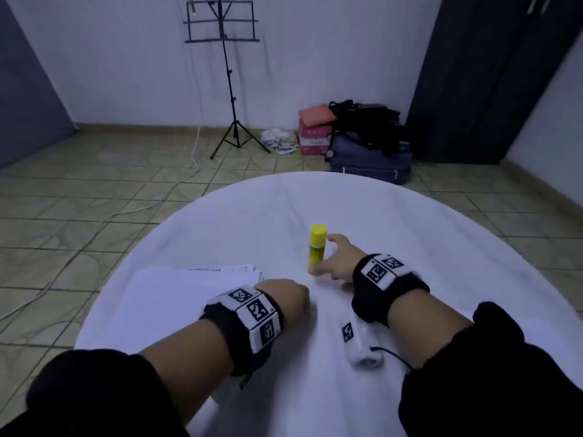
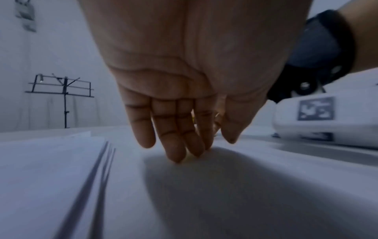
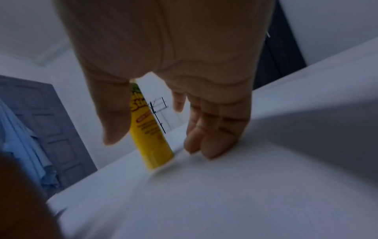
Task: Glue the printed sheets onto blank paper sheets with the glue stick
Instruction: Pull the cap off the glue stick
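On the left of the round white-clothed table (image 1: 410, 216) lay the stack of paper sheets (image 1: 176, 288), blank ones on top and printed edges (image 1: 233, 268) peeping out at the far side, none yet glued as far as could be judged. Your left hand (image 1: 284, 298) rested just right of that stack, its fingers (image 2: 175, 139) straight and close together, tips touching the cloth and holding nothing. Further right stood the glue stick (image 1: 316, 247), upright, yellow cap on, near the middle of the table. Your right hand (image 1: 339, 261) was spread around its base: the thumb (image 3: 114, 113) on one side and the fingers (image 3: 210, 137) on the other, the grip apart and not yet clamped on the tube; whether the thumb was already touching it could not be told through the blur. Close to you, between your wrists, lay a small white device (image 1: 359, 342) with a coded marker. To do this step well, you needed to close thumb and fingers on the lower body rather than the cap, since an upright stick probably tips at a sideways nudge. You would then want the left hand free to pull the cap, and afterwards to pin the sheet flat.
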A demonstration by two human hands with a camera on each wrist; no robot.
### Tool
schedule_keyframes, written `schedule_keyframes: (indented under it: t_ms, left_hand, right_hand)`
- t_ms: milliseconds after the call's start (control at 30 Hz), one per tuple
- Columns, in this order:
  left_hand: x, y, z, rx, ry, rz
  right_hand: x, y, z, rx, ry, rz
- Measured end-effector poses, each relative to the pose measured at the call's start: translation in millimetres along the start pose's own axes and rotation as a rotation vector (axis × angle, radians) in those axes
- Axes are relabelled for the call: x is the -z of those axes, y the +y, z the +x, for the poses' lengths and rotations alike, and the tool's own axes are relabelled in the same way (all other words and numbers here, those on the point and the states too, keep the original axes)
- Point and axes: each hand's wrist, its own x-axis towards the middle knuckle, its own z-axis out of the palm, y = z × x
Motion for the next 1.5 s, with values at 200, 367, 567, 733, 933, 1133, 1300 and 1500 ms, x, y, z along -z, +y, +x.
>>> schedule_keyframes:
  t_ms: [200,367,567,733,933,1133,1300,1500]
  left_hand:
    - [-6.0,4.7,5.4,0.015,-0.005,0.124]
    - [-9.0,11.9,-18.1,0.053,0.024,0.137]
    - [-13.6,17.6,-51.8,0.102,0.007,-0.071]
    - [-22.4,14.4,-64.9,0.066,0.023,-0.857]
    - [-34.8,13.4,-78.0,-0.010,0.155,-0.978]
    - [-44.9,6.3,-79.9,0.006,0.195,-1.089]
    - [-45.6,6.9,-81.9,-0.042,0.131,-1.165]
    - [-43.8,10.0,-83.6,-0.085,0.134,-1.186]
  right_hand:
    - [-6.6,-14.5,-6.9,0.094,0.023,-0.230]
    - [-10.3,-0.6,-42.6,0.082,0.020,-0.230]
    - [-24.3,21.6,-108.9,0.133,-0.009,-0.197]
    - [-36.6,27.5,-140.0,0.123,-0.056,-0.185]
    - [-42.5,31.1,-155.4,0.133,-0.082,-0.111]
    - [-13.3,24.0,-162.7,0.182,-0.080,0.021]
    - [-11.4,9.2,-163.4,0.339,-0.099,0.252]
    - [-21.6,4.0,-158.0,0.330,0.012,0.154]
